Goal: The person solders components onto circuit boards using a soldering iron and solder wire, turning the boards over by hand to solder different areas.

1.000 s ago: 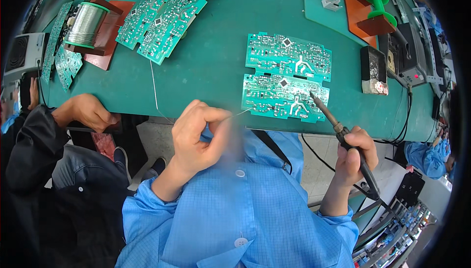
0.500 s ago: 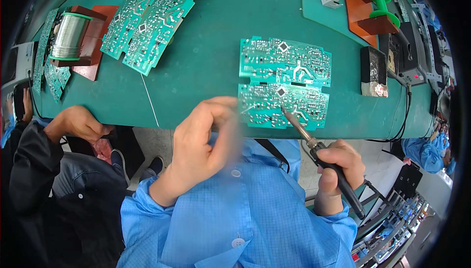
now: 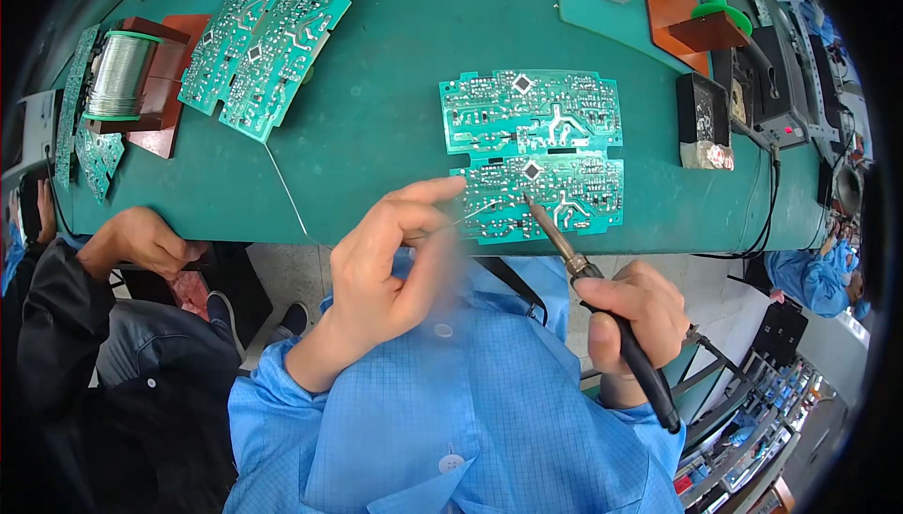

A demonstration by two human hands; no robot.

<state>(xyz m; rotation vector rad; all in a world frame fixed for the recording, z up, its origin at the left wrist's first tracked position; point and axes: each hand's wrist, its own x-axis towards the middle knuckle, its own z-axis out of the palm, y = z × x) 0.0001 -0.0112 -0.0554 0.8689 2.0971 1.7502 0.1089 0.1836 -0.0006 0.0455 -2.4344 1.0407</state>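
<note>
**At the surface's near edge: iron tip on the board**

At the near edge, the right hand (image 3: 632, 312) stays clamped around the soldering iron (image 3: 602, 312); its tip now touches the green circuit board (image 3: 536, 161). The left hand (image 3: 390, 265), fingers pinched on thin solder wire (image 3: 478, 213), has steadied and moved closer to the tip.

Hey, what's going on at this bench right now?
A person in a blue coat is soldering. The right hand holds a soldering iron with its tip on the near half of a green circuit board lying on the green table. The left hand feeds a thin solder wire toward the same spot. More boards and a solder spool lie to the left, where another person's hand rests at the table edge.
</note>
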